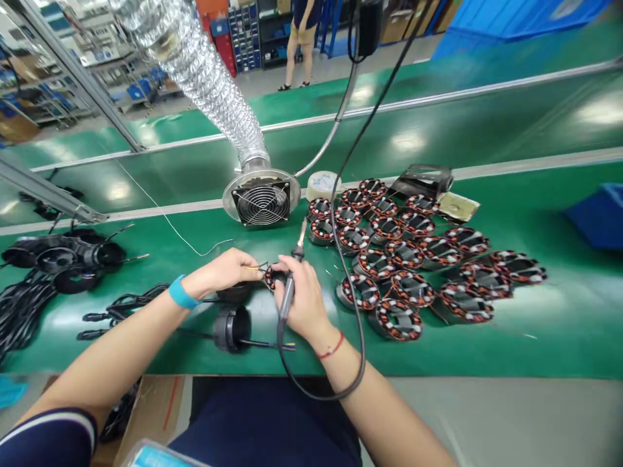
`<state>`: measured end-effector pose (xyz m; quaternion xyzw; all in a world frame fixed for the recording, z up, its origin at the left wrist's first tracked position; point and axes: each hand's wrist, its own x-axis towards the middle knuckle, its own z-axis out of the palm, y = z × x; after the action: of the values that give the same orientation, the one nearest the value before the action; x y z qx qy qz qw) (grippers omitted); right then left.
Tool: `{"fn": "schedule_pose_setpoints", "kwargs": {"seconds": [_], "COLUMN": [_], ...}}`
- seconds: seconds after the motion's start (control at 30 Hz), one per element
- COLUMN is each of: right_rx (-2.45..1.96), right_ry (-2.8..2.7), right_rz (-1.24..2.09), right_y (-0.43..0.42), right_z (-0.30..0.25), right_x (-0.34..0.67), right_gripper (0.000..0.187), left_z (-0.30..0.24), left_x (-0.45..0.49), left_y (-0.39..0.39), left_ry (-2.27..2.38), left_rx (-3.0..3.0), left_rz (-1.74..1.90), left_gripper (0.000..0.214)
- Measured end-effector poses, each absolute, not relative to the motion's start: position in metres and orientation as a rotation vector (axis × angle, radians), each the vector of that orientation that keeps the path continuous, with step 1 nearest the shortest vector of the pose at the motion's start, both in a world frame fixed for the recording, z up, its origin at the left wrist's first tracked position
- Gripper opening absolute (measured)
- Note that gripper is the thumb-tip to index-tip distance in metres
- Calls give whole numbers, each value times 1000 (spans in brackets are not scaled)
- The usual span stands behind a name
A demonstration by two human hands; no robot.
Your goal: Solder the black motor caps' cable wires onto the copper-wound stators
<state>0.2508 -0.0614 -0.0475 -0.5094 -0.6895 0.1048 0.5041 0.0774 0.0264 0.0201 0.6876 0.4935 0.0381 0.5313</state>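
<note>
My right hand (302,297) is closed round a soldering iron (293,272), its tip pointing up and away, its black cord (357,311) looping back to my lap. The same hand's fingers touch a small copper-wound stator (272,277) on the green bench. My left hand (224,270), with a blue wristband, pinches thin wire leads (256,266) at that stator. A black round housing (232,329) with a cable lies just in front of my hands.
Several copper-wound stators (409,259) lie heaped to the right. A fume-extraction fan (261,202) on a foil duct stands behind my hands. Black housings and cables (63,259) lie at left. A blue bin (601,214) sits far right. A person stands in the background.
</note>
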Motion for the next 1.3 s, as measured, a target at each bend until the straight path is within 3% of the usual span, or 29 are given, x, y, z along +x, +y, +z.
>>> {"fn": "schedule_pose_setpoints", "kwargs": {"seconds": [0.2, 0.47, 0.8, 1.1, 1.3], "right_rx": [-1253, -1211, -1231, -1508, -1767], "right_ry": [-1671, -1719, -1735, -2262, -2349], "right_rz": [252, 324, 318, -53, -303], "right_y": [-61, -58, -55, -70, -113], "right_z": [-47, -48, -51, 24, 42], "right_x": [255, 258, 259, 260, 310], "right_gripper": [46, 44, 36, 30, 24], "left_z": [24, 14, -6, -8, -1], "left_x": [40, -59, -104, -93, -90], "left_y": [66, 135, 133, 130, 125], "left_ry": [1287, 1714, 1781, 1959, 1907], "left_rx": [1490, 1467, 1778, 2083, 2150], "left_rz": [255, 839, 363, -144, -308], "left_gripper": [31, 30, 52, 24, 27]}}
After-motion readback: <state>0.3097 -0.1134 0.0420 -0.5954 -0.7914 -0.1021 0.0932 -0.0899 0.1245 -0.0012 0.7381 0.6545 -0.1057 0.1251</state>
